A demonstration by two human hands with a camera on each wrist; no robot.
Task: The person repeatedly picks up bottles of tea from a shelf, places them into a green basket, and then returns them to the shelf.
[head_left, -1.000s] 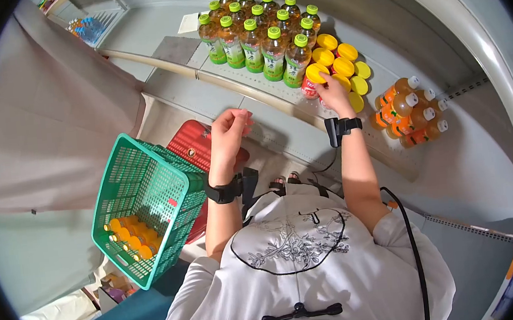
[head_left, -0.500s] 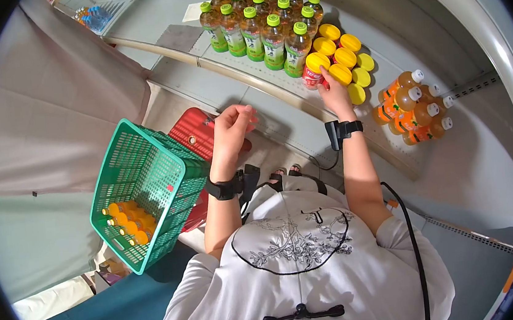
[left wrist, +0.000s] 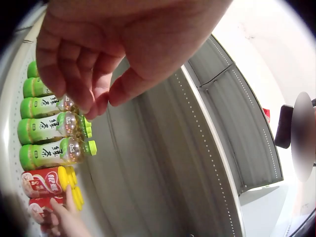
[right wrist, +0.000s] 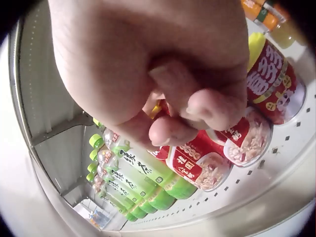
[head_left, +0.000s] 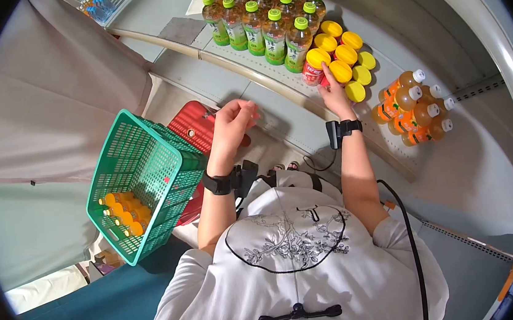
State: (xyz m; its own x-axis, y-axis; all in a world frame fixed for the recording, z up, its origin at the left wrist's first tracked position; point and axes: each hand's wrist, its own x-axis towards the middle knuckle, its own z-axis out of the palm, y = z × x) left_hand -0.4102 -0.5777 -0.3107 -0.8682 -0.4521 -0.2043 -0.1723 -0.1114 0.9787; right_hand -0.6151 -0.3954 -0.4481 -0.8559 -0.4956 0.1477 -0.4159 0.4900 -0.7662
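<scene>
My right hand (head_left: 336,98) is at the front of a group of red porridge cans with yellow lids. Its index finger reaches up beside the front can (head_left: 312,73), while other fingers bend near the can fronts in the right wrist view. A neighbouring porridge can (right wrist: 244,140) shows a picture of its contents. My left hand (head_left: 232,125) hangs in the air before the shelf, fingers loosely bent and holding nothing. Green tea bottles (head_left: 274,38) with lime caps stand in rows left of the cans.
Orange drink bottles (head_left: 409,108) cluster at the shelf's right. A green basket (head_left: 177,161) at lower left holds several small orange-coloured bottles (head_left: 127,214). Beside it is a red basket (head_left: 194,126). The raised front lip (head_left: 262,85) of the shelf runs below the goods.
My right hand has left the front can's lid and dropped slightly toward the shelf edge, its index finger now beside that can. My left hand has stayed in the air, shifting slightly.
</scene>
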